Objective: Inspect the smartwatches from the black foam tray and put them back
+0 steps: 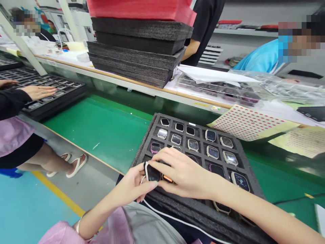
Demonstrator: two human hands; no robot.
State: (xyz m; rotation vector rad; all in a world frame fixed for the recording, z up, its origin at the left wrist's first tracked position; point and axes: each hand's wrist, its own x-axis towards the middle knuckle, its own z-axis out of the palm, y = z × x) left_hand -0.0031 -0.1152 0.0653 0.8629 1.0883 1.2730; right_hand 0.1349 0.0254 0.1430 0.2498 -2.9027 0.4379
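Note:
My left hand (133, 184) is closed around a smartwatch (153, 173) with a dark screen and pale case, tilted toward me. A white cable (175, 220) runs from behind that hand across my lap. My right hand (181, 173) reaches over the black foam tray (142, 149), its fingertips gripping the watch's upper edge and right side. Just under these fingers shows a watch part with an orange mark (167, 178). Strapless watches sit in the tray's compartments, among them a purple-rimmed one (155, 147) and one with a lit screen (240, 181). My right palm hides several compartments.
The tray rests on a green conveyor belt (101, 132). Beyond it, a shelf (142, 83) bears stacked black foam (137, 51) and clear plastic trays (220, 88). Sticker sheets (251, 122) overhang the edge. At left, a co-worker's hand (39, 92) is over another foam tray (76, 88).

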